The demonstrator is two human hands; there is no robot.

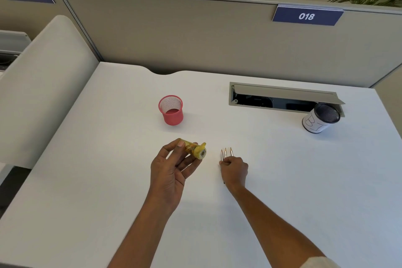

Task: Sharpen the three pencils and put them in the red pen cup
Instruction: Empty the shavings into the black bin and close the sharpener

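Note:
My left hand holds a yellow see-through pencil sharpener above the white desk, its hole end facing right. Just to its right, my right hand grips three pencils side by side, their pointed tips sticking out past my fingers and aimed away from me; the rest of each pencil is hidden under the hand. The red mesh pen cup stands upright beyond the sharpener, with nothing visible inside.
A black mesh cup wrapped in white paper stands at the far right, beside an open cable tray set into the white desk. Beige partition panels run behind. A padded divider borders the desk's left side.

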